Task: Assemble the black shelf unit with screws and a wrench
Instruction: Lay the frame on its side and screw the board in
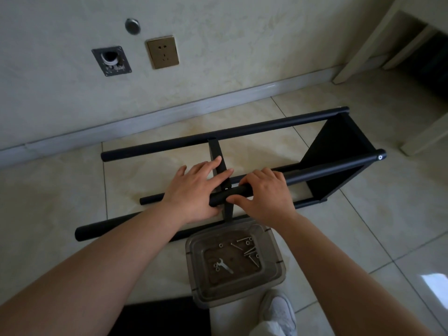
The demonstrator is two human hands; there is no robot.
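We look down at our two bare hands working close together over a black shelf unit (334, 151) lying on its side on the tiled floor (363, 238). Our left hand (194, 190) lies with fingers stretched out flat across a thin black shelf panel (216, 154) that stands on edge between the tubes, while its thumb tucks under the near upper tube (315, 174). Our right hand (264, 195) curls its fingers over the top of that same black tube, thumb below, gripping it just beside the left hand. The tube runs from our hands away to the right, where it ends in a small silver screw head (380, 157) at the corner of a wider black shelf panel (339, 139) already joined to the frame. A far tube (218, 134) lies parallel near the wall, and two more tubes rest on the floor closer to us. Just in front of us, touching the nearest tube, sits a clear plastic container (274, 277) holding loose screws (249, 251), washers and a small flat wrench (224, 265). Beyond the frame, the wall carries a gold-coloured power socket (162, 52) and a metal plate with a hole. A white shoe (278, 311) shows at the bottom edge
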